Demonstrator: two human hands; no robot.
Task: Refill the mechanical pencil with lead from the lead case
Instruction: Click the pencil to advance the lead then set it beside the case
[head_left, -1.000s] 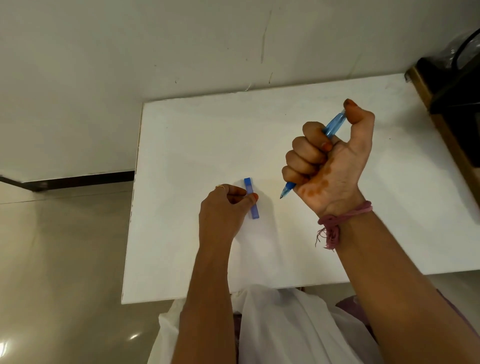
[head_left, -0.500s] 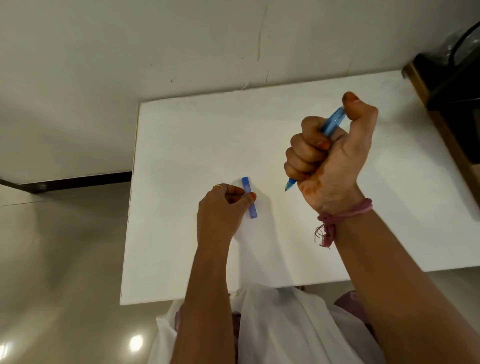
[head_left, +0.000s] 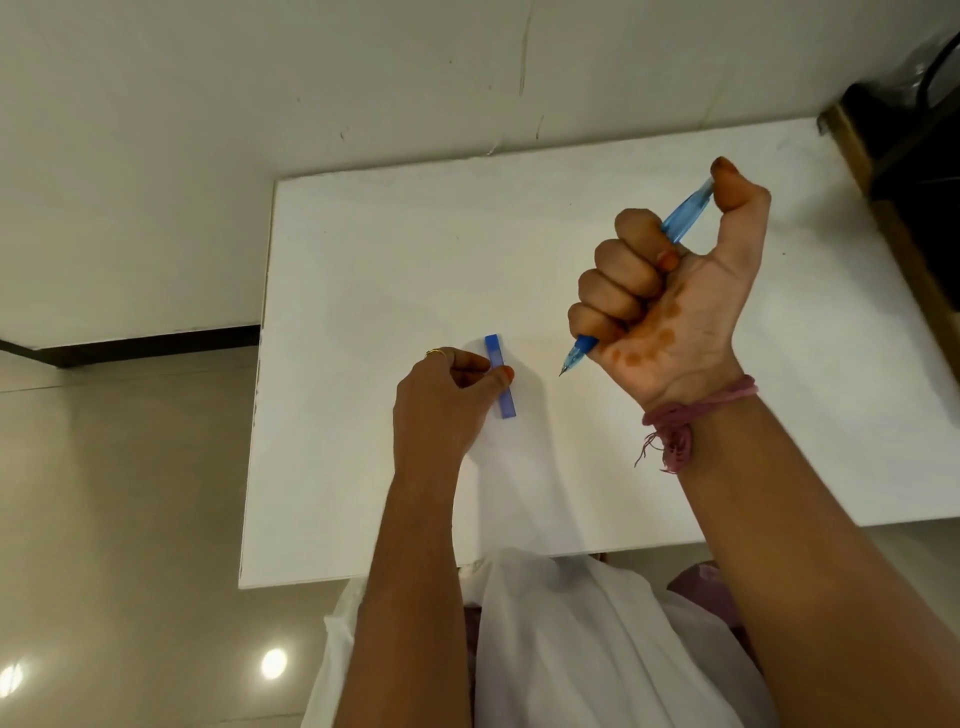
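The white desk (head_left: 363, 249) stood against a pale, scuffed wall, with glossy beige floor tiles off its left edge and a dark wooden unit at its far right corner. The desk carried only 1 object. The right hand (head_left: 670, 296) was raised over the right half of the desk, closed in a fist around the blue mechanical pencil (head_left: 684, 210). Its thumb rested on the pencil's cap end and the tip pointed down, a grip that seemed meant for clicking the cap or working it loose. A pink thread band circled that wrist. The left hand (head_left: 441, 400) lay near the middle of the desk, toward the near edge. Its thumb and curled fingers pinched the slim blue lead case (head_left: 501, 376), apparently steadying it flat on the desk. Refilling looked barely begun.
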